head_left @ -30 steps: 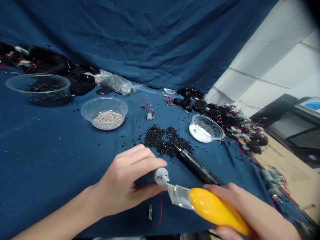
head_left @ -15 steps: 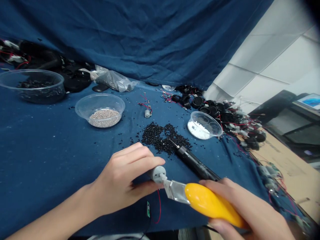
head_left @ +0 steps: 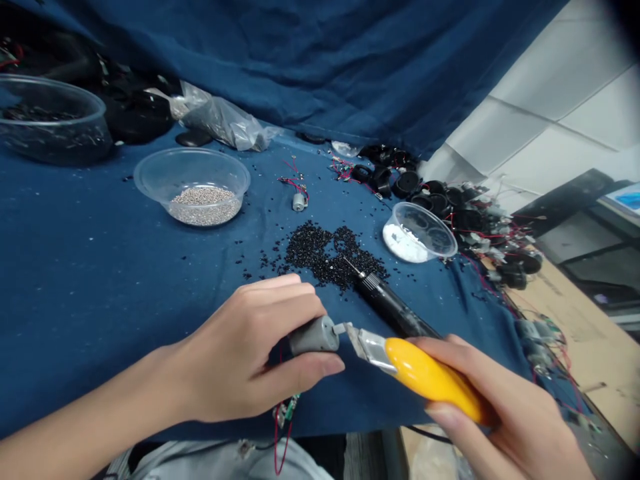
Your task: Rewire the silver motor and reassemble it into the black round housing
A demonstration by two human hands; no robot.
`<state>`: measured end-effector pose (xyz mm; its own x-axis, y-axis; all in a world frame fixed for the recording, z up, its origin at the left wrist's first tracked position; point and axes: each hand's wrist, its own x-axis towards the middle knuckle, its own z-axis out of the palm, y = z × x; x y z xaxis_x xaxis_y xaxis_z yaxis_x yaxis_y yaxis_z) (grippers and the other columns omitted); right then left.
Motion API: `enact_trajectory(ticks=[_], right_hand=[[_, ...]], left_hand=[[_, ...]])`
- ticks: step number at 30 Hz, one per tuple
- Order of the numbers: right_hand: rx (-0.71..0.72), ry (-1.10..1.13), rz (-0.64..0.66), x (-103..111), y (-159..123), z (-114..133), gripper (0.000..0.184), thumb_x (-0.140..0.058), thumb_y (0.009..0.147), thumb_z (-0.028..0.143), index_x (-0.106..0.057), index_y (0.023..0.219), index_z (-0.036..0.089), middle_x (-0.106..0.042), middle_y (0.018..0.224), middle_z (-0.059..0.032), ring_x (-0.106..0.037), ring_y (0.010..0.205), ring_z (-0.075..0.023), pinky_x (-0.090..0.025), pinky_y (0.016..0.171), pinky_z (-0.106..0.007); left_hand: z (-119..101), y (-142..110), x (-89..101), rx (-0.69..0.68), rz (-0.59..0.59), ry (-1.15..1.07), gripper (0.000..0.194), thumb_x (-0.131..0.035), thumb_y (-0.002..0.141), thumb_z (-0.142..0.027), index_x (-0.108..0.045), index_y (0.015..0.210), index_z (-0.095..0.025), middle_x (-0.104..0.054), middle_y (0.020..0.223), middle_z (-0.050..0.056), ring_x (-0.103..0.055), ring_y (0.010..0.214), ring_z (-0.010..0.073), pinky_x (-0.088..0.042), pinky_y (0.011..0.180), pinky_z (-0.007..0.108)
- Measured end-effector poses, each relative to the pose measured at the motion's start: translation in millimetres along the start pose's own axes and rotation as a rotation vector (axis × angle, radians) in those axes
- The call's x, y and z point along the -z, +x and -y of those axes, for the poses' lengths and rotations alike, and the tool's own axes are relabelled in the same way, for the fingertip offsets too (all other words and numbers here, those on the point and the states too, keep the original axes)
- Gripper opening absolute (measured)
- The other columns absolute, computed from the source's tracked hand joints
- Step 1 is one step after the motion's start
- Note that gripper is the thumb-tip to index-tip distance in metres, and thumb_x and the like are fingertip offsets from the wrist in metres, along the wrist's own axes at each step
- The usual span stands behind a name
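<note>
My left hand (head_left: 270, 353) is closed around a small grey motor (head_left: 316, 336), whose shaft end with a pale fitting faces right. Red wires and a small green circuit board (head_left: 291, 407) hang below it. My right hand (head_left: 505, 407) grips a yellow utility knife (head_left: 435, 375). Its short blade tip is close beside the pale fitting; whether they touch I cannot tell. Just beyond the knife, a black electric screwdriver (head_left: 395, 310) lies on the cloth, its bit pointing into a pile of small black screws (head_left: 320, 253).
A clear bowl (head_left: 193, 167) of silvery bits stands at the left, a larger bowl (head_left: 55, 137) behind it. At the right is a small tub (head_left: 425, 230) with white pieces. Another wired motor (head_left: 299, 201) lies mid-table. Black parts and wires (head_left: 450, 207) are heaped at the right.
The motor has turned from facing me to lying sideways, shaft to the right. The knife has shifted slightly up and right. The whole view has tilted a little.
</note>
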<state>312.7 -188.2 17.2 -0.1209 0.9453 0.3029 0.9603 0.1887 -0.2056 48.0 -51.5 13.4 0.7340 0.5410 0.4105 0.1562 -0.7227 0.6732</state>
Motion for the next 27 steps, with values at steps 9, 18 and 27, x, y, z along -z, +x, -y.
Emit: enact_trajectory(ticks=[9, 18, 27], right_hand=[[0.059, -0.049, -0.052, 2, 5, 1, 0.037, -0.047, 0.096, 0.054, -0.059, 0.121, 0.03, -0.073, 0.111, 0.0, -0.069, 0.103, -0.0216, -0.051, 0.085, -0.026], [0.135, 0.029, -0.126, 5, 19, 10, 0.035, -0.054, 0.093, 0.052, -0.069, 0.105, 0.024, -0.078, 0.094, -0.0036, -0.075, 0.082, -0.0222, -0.059, 0.067, -0.023], [0.15, 0.107, -0.118, 3, 27, 10, 0.03, -0.057, 0.093, 0.047, -0.068, 0.105, 0.022, -0.078, 0.091, -0.0046, -0.075, 0.079, -0.0216, -0.06, 0.067, -0.021]], left_hand=[[-2, 2, 1.8, 0.006, 0.032, 0.006, 0.022, -0.052, 0.095, -0.031, -0.052, 0.078, -0.018, -0.047, 0.069, -0.002, -0.04, 0.065, 0.0154, -0.03, 0.06, 0.029], [-3, 1, 3.5, 0.053, 0.118, -0.09, 0.022, -0.052, 0.096, -0.033, -0.053, 0.083, -0.017, -0.05, 0.074, -0.002, -0.045, 0.069, 0.0142, -0.033, 0.064, 0.027], [-7, 2, 3.8, 0.048, 0.085, -0.069, 0.019, -0.056, 0.095, -0.032, -0.058, 0.084, -0.016, -0.054, 0.075, -0.002, -0.047, 0.071, 0.0141, -0.036, 0.066, 0.026]])
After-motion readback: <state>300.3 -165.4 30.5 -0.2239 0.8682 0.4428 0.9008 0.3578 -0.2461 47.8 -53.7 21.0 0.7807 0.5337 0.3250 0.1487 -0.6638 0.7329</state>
